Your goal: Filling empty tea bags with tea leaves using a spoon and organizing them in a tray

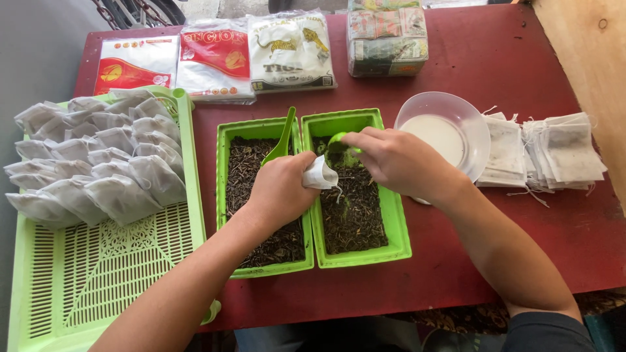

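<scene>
While a white filter bag (321,175) is pinched mouth-up in the left hand (282,190) over the right-hand green tray (396,229), a green scoop (340,139), gripped by the right hand (391,161), is met at its one o'clock.

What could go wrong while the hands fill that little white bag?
The right hand tips a green scoop at the small white bag pinched by the left hand; dark leaves might miss the narrow mouth. They would probably land in the green tray below, though some could scatter onto the red table.
</scene>
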